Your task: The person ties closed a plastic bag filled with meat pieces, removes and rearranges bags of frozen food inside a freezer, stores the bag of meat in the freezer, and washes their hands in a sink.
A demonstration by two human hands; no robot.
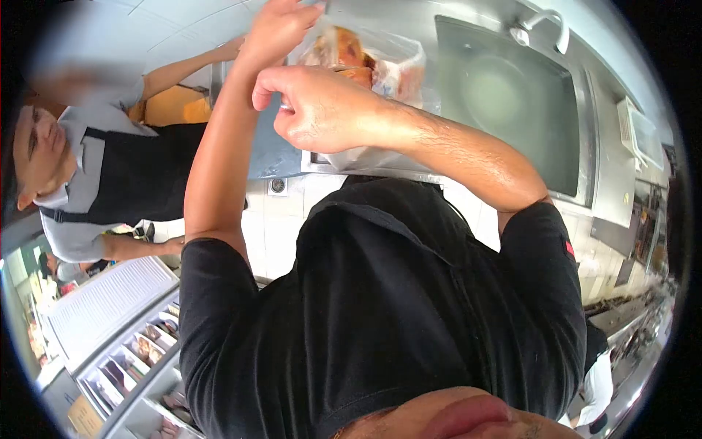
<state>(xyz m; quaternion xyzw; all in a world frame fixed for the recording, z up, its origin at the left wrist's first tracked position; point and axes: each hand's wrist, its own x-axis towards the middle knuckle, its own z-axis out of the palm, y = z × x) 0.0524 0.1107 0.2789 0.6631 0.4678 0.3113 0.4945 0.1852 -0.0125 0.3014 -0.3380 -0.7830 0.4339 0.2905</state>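
My left hand (281,31) is at the upper edge of the view, its fingers stretched out and partly cut off, with nothing visible in them. Below and to the right, my right hand (311,110) has its fingers curled into a fist. Whatever it may hold is hidden; the forearm looks wet. Just behind the right hand lies a clear plastic bag (409,62). Orange-red pieces that look like seasoned meat (349,50) show in it. The hand and forearm cover part of the bag.
A steel sink (581,124) with cloudy water and a white faucet (559,29) is on the right. At left stands a co-worker in a black apron (157,172), one arm reaching toward a tray of orange contents (175,104). Food containers (131,358) line the lower left.
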